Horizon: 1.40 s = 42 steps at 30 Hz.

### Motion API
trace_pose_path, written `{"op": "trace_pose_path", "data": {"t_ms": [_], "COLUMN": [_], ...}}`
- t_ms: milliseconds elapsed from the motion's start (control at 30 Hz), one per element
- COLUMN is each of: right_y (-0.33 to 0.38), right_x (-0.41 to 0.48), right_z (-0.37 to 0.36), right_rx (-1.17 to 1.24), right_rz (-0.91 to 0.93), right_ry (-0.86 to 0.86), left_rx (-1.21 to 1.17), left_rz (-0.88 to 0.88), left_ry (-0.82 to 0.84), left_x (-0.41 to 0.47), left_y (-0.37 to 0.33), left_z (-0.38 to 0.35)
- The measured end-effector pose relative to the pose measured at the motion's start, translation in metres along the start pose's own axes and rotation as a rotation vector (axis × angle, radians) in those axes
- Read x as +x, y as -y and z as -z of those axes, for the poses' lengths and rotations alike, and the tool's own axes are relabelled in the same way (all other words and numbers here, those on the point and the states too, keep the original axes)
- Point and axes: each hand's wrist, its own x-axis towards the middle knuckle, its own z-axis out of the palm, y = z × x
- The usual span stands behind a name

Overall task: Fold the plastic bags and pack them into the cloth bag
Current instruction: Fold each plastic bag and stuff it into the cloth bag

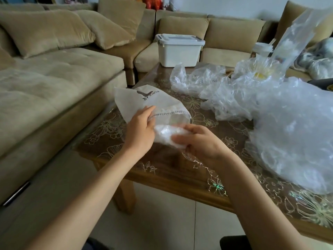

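Folded plastic bag (165, 134) meets the mouth of the cloth bag (144, 103) at the table's (171, 170) near-left corner.
On my feed, my right hand (201, 141) grips the white, crumpled wad in curled fingers. My left hand (142, 129) pinches the pale cloth bag's stitched rim. Beyond, loose clear bags (270, 109) lie heaped before a lidded white box (178, 51).

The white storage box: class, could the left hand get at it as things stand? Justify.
Probably yes, though it must first let go: the left hand grips the cloth bag, and only that bag lies between it and the white storage box.
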Motion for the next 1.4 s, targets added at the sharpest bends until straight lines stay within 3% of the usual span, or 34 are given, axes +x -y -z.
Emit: {"op": "trace_pose_path", "data": {"t_ms": [100, 233, 300, 367, 467, 500, 600, 700, 800, 900, 1033, 1167, 1267, 1400], "right_y": [-0.004, -0.015, -0.016, -0.013, -0.007, -0.01, -0.014, -0.006, -0.002, 0.001, 0.002, 0.0, -0.004, -0.012], "right_x": [0.01, 0.018, 0.018, 0.019, 0.019, 0.021, 0.025, 0.021, 0.008, -0.014, -0.035, -0.053, -0.067, -0.076], "right_z": [-0.019, -0.034, -0.039, -0.043, -0.06, -0.065, -0.071, -0.06, -0.042, -0.03, -0.009, 0.024, 0.05, 0.072], "right_rx": [0.075, -0.498, -0.643, -0.463, 0.181, 0.276, 0.242, 0.2, -0.047, -0.34, -0.3, -0.378, -0.467, -0.953], "right_rz": [0.044, 0.036, 0.01, -0.028, -0.137, -0.134, -0.117, -0.156, -0.151, -0.033, 0.027, 0.037, 0.138, 0.473], "right_ry": [-0.161, -0.366, -0.385, -0.299, -0.158, -0.166, -0.174, -0.028, -0.003, -0.048, -0.061, -0.126, -0.279, -0.559], "left_rx": [-0.075, -0.092, -0.116, -0.144, -0.159, -0.164, -0.092, -0.055, -0.103, -0.063, 0.311, 0.683, 0.783, 0.753], "left_rz": [-0.049, -0.119, -0.117, -0.128, -0.138, -0.139, -0.209, -0.193, -0.097, -0.09, -0.17, -0.133, 0.028, 0.072], "left_ry": [-0.037, -0.111, -0.162, -0.209, -0.159, -0.116, -0.037, -0.054, -0.084, -0.07, 0.109, 0.268, 0.396, 0.436], "left_x": [-0.009, -0.022, -0.024, -0.025, -0.028, -0.031, -0.036, -0.032, -0.029, -0.029, -0.039, -0.064, -0.073, -0.054], "left_y": [-0.003, -0.003, -0.005, -0.007, -0.006, -0.004, 0.004, 0.011, 0.015, 0.02, 0.022, 0.018, 0.009, 0.011], "left_z": [0.0, 0.003, 0.009, 0.014, 0.014, 0.011, 0.009, 0.023, 0.032, 0.026, 0.01, 0.0, -0.003, 0.002]}}
